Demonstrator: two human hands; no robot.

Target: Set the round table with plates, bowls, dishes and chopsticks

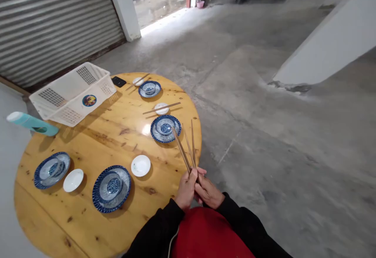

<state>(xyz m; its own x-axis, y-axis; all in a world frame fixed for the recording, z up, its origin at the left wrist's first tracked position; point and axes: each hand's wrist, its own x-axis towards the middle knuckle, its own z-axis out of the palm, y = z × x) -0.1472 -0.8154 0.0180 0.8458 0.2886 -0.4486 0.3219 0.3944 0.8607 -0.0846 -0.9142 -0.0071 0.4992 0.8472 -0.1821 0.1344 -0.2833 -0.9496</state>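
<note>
Both my hands meet at the table's near right edge, gripping several brown chopsticks [183, 153] that fan out upward. My left hand [186, 189] closes its thumb and fingers round their lower ends. Pressed against it, my right hand [209, 190] is also closed on the chopsticks; which sticks each hand holds is partly hidden. Beyond the tips sits a blue-patterned plate [165, 139] with a bowl [164, 126] on it. A small white bowl [141, 166] stands left of my hands, beside another blue plate [98, 201] bearing a bowl [111, 187].
The round wooden table [114, 152] also bears a white plastic basket [79, 111], a turquoise bottle [35, 124], a black phone [118, 81], a left-hand plate [37, 179] and a white dish [73, 180]. At the far side, chopsticks [161, 108] lie across a small dish [161, 111].
</note>
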